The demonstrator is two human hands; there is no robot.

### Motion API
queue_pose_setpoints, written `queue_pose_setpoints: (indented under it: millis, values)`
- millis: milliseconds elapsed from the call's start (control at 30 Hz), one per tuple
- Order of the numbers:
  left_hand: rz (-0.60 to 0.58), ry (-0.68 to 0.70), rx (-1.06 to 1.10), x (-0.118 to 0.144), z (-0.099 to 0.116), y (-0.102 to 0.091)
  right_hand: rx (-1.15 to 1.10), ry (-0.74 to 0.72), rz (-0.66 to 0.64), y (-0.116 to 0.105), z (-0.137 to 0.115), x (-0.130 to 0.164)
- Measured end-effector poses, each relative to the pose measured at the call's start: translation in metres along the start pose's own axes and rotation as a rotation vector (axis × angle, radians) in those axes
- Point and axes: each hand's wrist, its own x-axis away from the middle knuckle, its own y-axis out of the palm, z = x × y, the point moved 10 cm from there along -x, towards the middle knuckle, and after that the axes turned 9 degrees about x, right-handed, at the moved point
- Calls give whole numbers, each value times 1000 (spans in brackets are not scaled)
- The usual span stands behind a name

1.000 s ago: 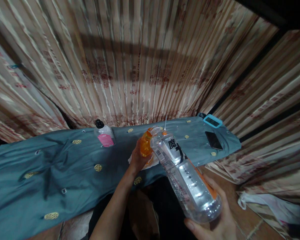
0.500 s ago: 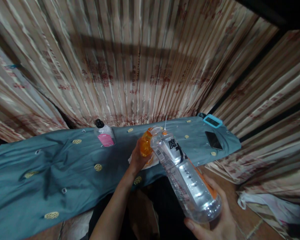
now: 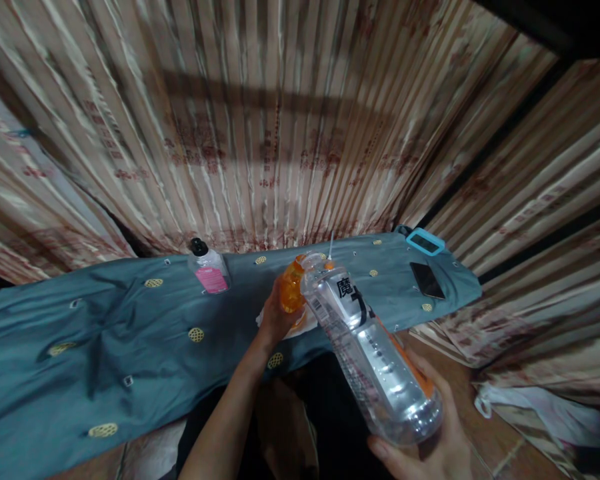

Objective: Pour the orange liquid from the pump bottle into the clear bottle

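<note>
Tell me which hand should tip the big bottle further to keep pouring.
Right, probably. The right hand cups the base of the tilted clear bottle, its neck at the orange container, which the left hand grips.

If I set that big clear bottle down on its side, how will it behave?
The clear bottle looks round and smooth, so it would likely roll. Liquid shows inside, so probably heavy and sloshing. The right hand cups its base; the plastic may feel slippery.

The right hand (image 3: 437,443) is cut off by the bottom edge, its palm hidden under the clear bottle (image 3: 367,350). That bottle's neck covers part of the orange bottle (image 3: 293,288), whose lower half sits behind the left hand (image 3: 275,319). The small print on the pink-labelled bottle (image 3: 209,270) cannot be read.
</note>
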Motion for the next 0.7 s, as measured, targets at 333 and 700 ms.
queue_pose_setpoints:
  millis: [333, 700]
  values:
    - [-7, 10, -26, 0, 3, 0, -57, 72, -13, 1, -2, 2]
    - [-1, -22, -23, 1, -3, 0, -87, 9, -14, 2, -2, 1]
